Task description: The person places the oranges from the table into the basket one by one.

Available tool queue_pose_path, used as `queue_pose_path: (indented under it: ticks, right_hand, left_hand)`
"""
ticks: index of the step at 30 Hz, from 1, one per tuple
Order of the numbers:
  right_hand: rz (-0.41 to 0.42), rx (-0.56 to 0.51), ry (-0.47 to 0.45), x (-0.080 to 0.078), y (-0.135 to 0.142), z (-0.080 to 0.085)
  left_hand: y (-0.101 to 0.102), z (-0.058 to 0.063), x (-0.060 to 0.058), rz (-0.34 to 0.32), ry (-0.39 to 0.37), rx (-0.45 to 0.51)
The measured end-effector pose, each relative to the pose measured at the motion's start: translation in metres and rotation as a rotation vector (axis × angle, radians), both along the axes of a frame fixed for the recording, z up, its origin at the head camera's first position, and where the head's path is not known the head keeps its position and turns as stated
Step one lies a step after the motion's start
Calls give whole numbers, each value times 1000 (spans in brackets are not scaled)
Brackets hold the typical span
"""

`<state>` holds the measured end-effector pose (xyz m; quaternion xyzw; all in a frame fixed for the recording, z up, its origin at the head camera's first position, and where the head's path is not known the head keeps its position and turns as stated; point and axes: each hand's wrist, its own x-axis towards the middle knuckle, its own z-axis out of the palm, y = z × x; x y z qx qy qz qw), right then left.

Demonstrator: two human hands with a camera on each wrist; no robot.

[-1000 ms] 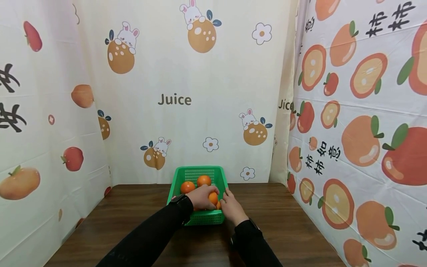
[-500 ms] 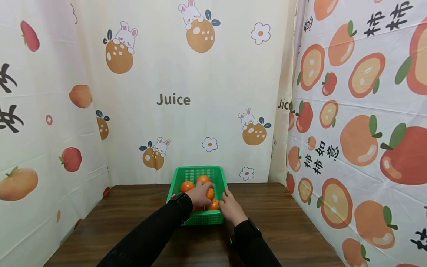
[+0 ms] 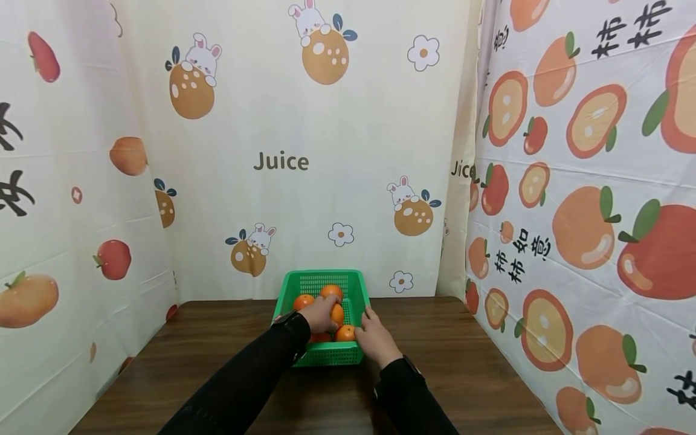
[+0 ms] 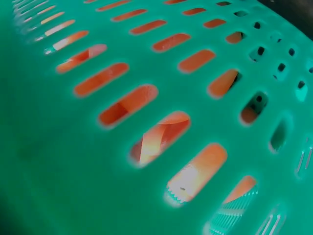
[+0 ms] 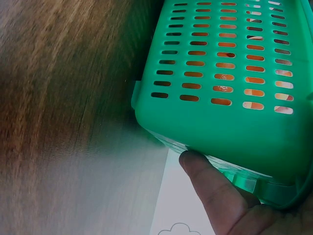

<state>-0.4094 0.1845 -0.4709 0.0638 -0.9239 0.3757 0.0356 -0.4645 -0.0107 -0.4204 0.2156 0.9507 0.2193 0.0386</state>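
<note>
A green plastic basket (image 3: 331,357) with slotted walls stands on the table and holds several round orange fruits. Inside it, my left hand (image 3: 319,315) grips an orange (image 3: 337,315), its fingers over the top. Another orange (image 3: 345,333) lies by the front wall, beside a redder fruit (image 3: 319,338) partly covered by the hand. Farther back sit an orange (image 3: 331,292) and one more orange (image 3: 303,302). At the front right corner, my right hand (image 3: 377,338) holds the basket's rim; in the right wrist view a finger (image 5: 208,183) touches the outer side wall.
The dark wooden table (image 3: 446,362) extends around the basket. A cream curtain (image 3: 353,181) printed with rabbits and fruit hangs close behind it. Fruit-patterned white cloths line the right side (image 3: 641,181) and the left side (image 3: 65,241).
My left hand has shifted left and slightly back with the orange in its grip, uncovering the orange by the front wall. The right hand has stayed at the basket's corner.
</note>
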Motion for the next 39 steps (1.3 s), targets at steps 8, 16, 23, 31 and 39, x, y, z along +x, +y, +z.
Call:
queue_pose_path:
  ticks: [8,16,23,31,39]
  right_hand:
    - [-6,13,6,-1,-1,-2]
    - [-4,11,4,-1,-1,0]
    - [2,15,15,-1,-1,1]
    - [-2,10,-9,-3,-1,-1]
    - [11,11,29,1,0,-1]
  left_hand:
    - [4,-9,-4,72,101,-51]
    - [3,-13,-7,30,112,-37]
    - [2,-16,-10,22,96,-34]
    - [2,-20,-1,9,94,9]
    - [4,-32,-3,-49,146,3]
